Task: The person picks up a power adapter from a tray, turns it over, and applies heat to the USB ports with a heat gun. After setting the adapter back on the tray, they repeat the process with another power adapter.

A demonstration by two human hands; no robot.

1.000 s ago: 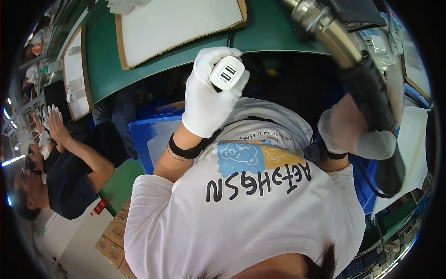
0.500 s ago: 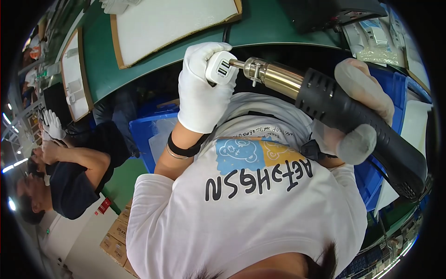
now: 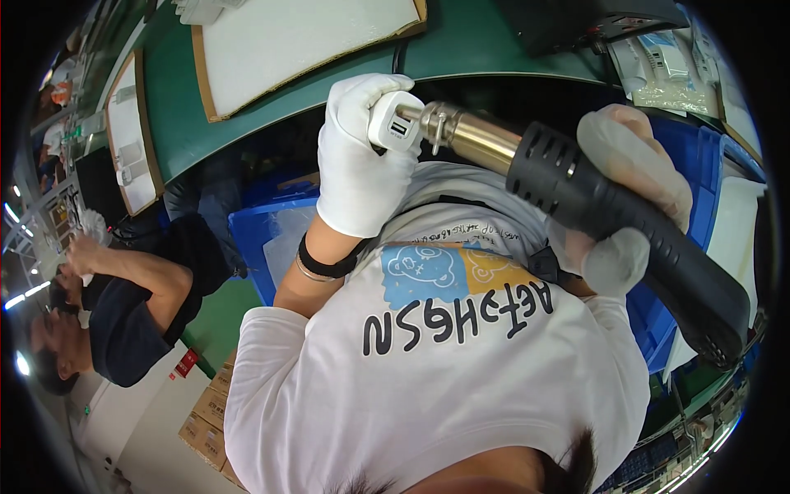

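My left hand, in a white glove, is raised in front of my chest and grips a small white charger block with its two ports facing up. My right hand, in a thin translucent glove, is wrapped around the black body of a heat gun. The gun's metal nozzle points left and its tip sits right at the charger's side. My white printed T-shirt fills the lower middle of the view.
A green table runs across the top with wood-framed white boards on it. Blue bins stand below the table and at my right. A co-worker in a dark shirt sits at the left, with cardboard boxes lower left.
The heat gun swung down from the upper right, and its nozzle now meets the charger. My left hand has turned the charger slightly toward the nozzle.
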